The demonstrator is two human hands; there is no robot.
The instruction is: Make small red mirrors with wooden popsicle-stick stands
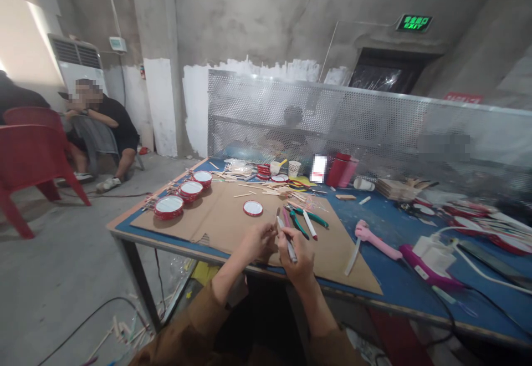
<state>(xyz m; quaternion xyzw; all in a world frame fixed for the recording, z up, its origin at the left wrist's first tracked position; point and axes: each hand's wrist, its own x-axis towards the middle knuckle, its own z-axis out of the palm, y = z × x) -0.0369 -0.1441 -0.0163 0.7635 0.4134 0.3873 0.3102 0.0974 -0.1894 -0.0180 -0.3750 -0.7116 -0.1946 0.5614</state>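
Observation:
My left hand (258, 239) is closed on a small brown wooden stick (278, 212), its tip pointing up. Close beside it, my right hand (297, 252) grips a white marker (292, 250) slanted toward the stick. Whether the marker's tip touches the stick I cannot tell. Both hands are over the front of a cardboard sheet (224, 216). Just beyond them lie green-handled pliers (298, 224), a white marker with a red end (310, 225) and a pink pen (286, 216). A round, red-rimmed white disc (253, 208) lies flat behind my left hand.
Several small red drums (168, 207) line the cardboard's left side. Loose wooden sticks (241, 172) and paper cups (294, 168) are at the back. On the right are a pink glue gun (378, 242), a purple power strip (430, 269) and cables. A person (112, 116) sits far left.

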